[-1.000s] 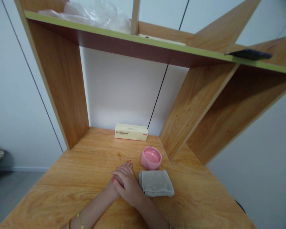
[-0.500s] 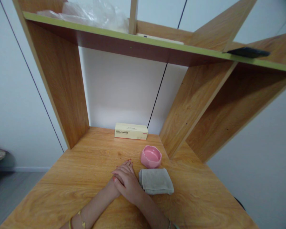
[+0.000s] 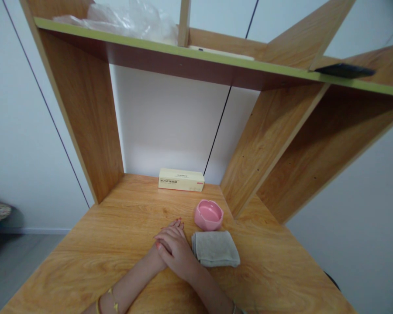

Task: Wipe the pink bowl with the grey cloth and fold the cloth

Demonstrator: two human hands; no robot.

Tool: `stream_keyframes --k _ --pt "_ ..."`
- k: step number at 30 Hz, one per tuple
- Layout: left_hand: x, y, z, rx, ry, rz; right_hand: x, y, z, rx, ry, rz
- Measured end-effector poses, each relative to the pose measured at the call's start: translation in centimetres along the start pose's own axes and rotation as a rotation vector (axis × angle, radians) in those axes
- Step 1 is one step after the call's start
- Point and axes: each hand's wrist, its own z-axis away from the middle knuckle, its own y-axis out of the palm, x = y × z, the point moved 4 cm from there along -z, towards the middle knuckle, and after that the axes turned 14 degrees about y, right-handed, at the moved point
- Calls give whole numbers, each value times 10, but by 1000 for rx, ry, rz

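My left hand [image 3: 177, 224] lies flat on the wooden desk, its fingers stretched out and their tips showing past the other hand. Across its back rests my right hand [image 3: 177, 252], fingers extended over it and holding nothing. The right hand covers much of the left. Just right of my right hand is a folded grey cloth [image 3: 216, 249]. Behind the cloth stands a pink, angular-sided bowl [image 3: 208, 215], which looks like an ashtray or small dish. Neither hand grips anything.
A cream cling film box [image 3: 181, 180] stands at the back against the wall. Wooden panels [image 3: 275, 144] rise from the desk at left and right. Overhead, a shelf [image 3: 183, 52] carries a clear plastic bag [image 3: 134, 22] and a dark flat object [image 3: 345, 70].
The whole view has shifted very slightly. My hands stay crossed in the same pose, and the objects have not moved.
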Motion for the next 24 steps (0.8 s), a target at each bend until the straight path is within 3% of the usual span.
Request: stream_keyframes --k 4,11,20,24 --pt "1 -4 -1 -168 -21 34 2 -1 -1 8 -2 -4" --pt "5 5 -5 1 1 44 0 0 0 5 -13 5" --pt "18 2 -3 -29 68 -3 2 -2 0 11 -4 7" --pt "11 0 -3 -100 30 29 1 -1 0 14 -7 12"
